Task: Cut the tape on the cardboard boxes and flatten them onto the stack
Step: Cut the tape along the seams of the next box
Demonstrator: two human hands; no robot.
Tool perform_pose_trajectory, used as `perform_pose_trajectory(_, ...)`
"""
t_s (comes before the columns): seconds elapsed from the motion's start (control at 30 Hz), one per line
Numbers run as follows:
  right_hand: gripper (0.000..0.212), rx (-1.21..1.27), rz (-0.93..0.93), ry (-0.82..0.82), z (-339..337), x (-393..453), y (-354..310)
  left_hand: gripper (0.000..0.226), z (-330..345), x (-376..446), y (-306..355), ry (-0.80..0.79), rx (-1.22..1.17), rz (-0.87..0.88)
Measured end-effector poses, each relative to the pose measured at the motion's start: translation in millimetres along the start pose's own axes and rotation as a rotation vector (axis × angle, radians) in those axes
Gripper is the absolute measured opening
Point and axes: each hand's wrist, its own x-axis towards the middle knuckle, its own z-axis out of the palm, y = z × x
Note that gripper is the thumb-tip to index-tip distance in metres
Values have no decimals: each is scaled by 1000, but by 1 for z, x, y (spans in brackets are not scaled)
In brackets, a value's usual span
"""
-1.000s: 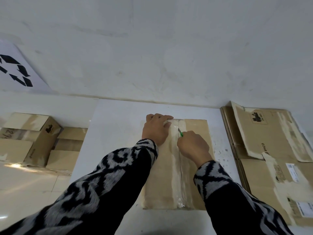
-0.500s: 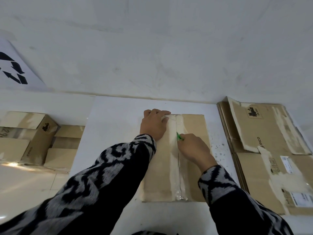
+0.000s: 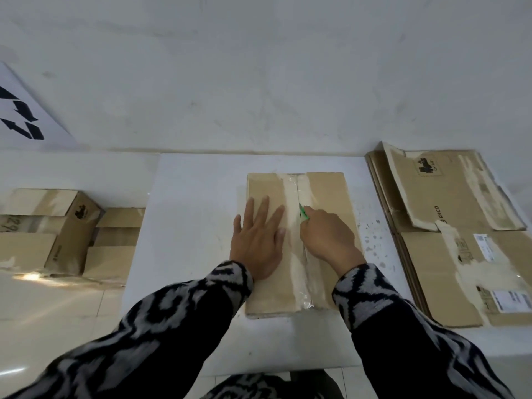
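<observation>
cardboard box [image 3: 331,194]: flat, brown, glossy tape seam | left hand [image 3: 259,243]: fingers spread flat, pressing box | right hand [image 3: 328,240]: fingers curled, gripping green cutter [image 3: 302,213] at seam

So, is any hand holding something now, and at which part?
The right hand grips a green cutter by its handle; only the tip shows, at the box tape seam. The left hand holds nothing; it presses flat on the box.

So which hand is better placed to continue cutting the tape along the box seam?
Right. The right hand already grips the green cutter at the tape seam; the left hand lies flat, pressing the cardboard box.
</observation>
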Motion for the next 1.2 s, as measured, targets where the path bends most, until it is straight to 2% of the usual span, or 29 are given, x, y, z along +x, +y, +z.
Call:
perform_pose_trajectory(0.23, 45, -74, 49, -34, 9, -17, -2, 53, 5, -2, -1, 42, -55, 1)
perform_pose_trajectory(0.67, 41, -181, -12, -84, 8, -33, 9, 50, 10, -4, 2, 100, -42, 2)
perform_pose_trajectory(0.97, 45, -138, -23, -34, 9, -49, 17, 49, 11, -3, 3, 138, -44, -11)
perform_pose_trajectory(1.2, 36, -205, -2, 9, 11, -61, 19, 49, 11, -5, 3, 131, -43, -13)
